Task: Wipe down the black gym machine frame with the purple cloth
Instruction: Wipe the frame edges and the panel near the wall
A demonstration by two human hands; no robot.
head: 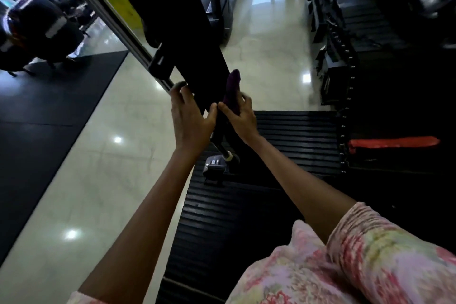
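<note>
The black gym machine frame (172,20) slants from the upper left down to its foot near the middle of the view. My left hand (190,116) wraps around the frame's left side, fingers curled over its edge and thumb on the near face. My right hand (240,116) presses the purple cloth (233,89) against the frame's right side, with the cloth sticking up above my fingers. Both thumbs nearly meet on the frame.
A ribbed black rubber mat (271,155) lies under the frame's foot (217,165). Glossy pale tile floor (103,168) spreads to the left, with a black floor mat (49,111) beyond it. Black weight stacks and a red bar (392,143) stand on the right.
</note>
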